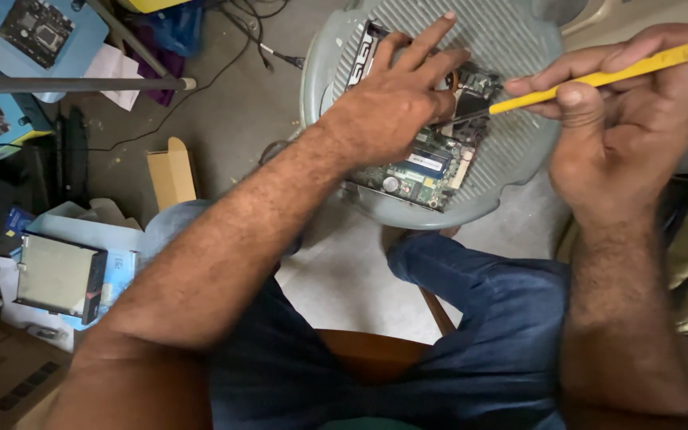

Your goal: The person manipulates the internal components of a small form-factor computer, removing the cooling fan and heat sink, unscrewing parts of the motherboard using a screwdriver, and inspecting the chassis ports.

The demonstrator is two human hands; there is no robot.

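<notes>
Two hands: both at work over one green circuit board (pixel 420 163) with dark chips and sockets.
Board's place: flat on a grey-green ribbed plastic stool seat (pixel 511 48), in front of the person's knees.
Left hand (pixel 396 103): palm down, fingers spread, pressing on the board; grips nothing.
Right hand (pixel 623 119): closed around a yellow-handled screwdriver (pixel 599 78).
Tool tip: seemingly touching the board beside the left thumb, though blurred.
Floor, left: flat silver metal drive case (pixel 59 275) on papers.
</notes>
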